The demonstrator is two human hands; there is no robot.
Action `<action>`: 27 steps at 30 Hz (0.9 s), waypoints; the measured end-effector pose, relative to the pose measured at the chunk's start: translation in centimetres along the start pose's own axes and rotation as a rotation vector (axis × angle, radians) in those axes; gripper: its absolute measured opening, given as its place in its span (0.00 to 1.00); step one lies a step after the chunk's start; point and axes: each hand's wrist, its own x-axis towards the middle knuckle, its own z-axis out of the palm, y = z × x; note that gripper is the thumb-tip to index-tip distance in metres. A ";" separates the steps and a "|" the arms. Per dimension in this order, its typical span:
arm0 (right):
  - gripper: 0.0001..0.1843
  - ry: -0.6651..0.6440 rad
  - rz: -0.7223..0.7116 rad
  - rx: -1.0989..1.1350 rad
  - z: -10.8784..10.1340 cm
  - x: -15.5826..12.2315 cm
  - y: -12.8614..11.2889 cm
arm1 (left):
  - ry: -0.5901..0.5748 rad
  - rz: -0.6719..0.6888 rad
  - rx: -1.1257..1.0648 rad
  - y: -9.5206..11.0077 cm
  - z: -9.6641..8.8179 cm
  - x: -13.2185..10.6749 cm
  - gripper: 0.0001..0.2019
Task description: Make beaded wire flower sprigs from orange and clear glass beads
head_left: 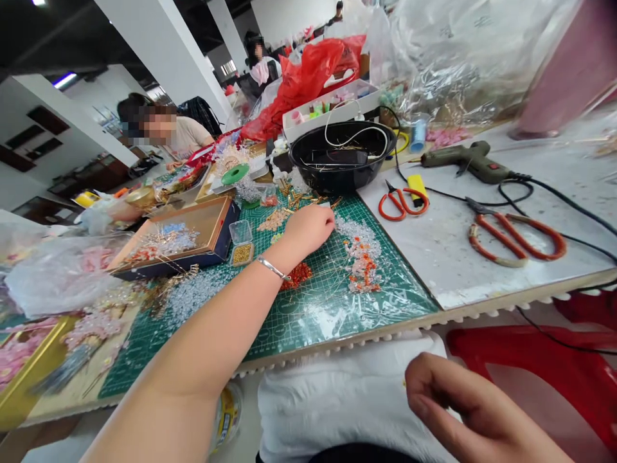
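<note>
My left hand [308,228] rests on a green cutting mat [337,321], its fingers closed together among scattered beads and short gold wires [299,200]. A silver bangle [272,268] circles that wrist. To the right of the fingertips lies a spread of clear beads with orange ones [361,257]. A heap of red beads [296,276] sits below the palm. Small clear boxes hold gold beads [241,254]. My right hand [463,405] hangs low over a white cloth [337,399], off the table, its fingers loosely curled and slightly blurred.
A wooden tray [207,222] with a blue edge stands left of my hand. Behind lie a black bowl [340,154], a glue gun [463,161] and two orange-handled scissors [518,238]. A co-worker [187,135] sits across the table. Plastic bags crowd the far side.
</note>
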 end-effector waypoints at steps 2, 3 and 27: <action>0.14 0.080 -0.004 0.001 -0.3 0.0 -0.6 | 0.069 -0.016 -0.063 0.5 -1.2 -1.4 0.08; 0.15 0.125 0.000 0.022 -0.2 -0.1 -0.8 | 0.107 -0.029 -0.130 0.9 -1.9 -2.6 0.09; 0.12 0.396 -0.588 -0.383 3.4 -5.1 -6.1 | -0.256 -0.660 -2.007 12.2 1.2 -24.5 0.09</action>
